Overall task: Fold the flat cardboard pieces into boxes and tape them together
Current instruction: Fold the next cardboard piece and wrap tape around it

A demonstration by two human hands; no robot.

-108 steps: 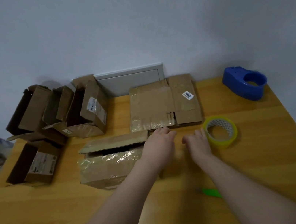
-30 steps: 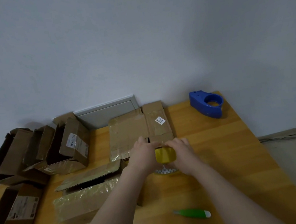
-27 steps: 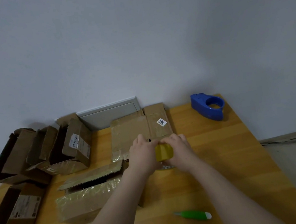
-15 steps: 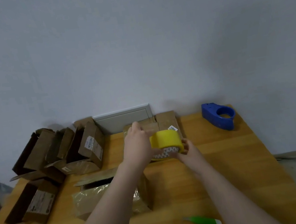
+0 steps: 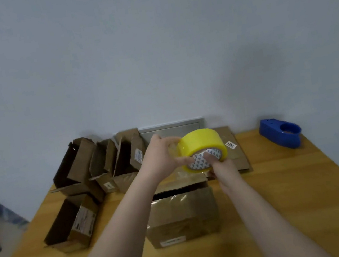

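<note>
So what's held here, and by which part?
The yellow tape roll: right hand hooked into its core, left hand gripping its left rim.

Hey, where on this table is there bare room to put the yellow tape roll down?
The widest bare patch is the right side of the table, between the taped box and the right edge, in front of the blue dispenser. The left side is crowded with open boxes, and flat cardboard fills the back middle.

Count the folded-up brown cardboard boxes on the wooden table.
5 brown cardboard boxes: three in a row back left, one front left, one central. The yellow tape roll may hide more.
</note>
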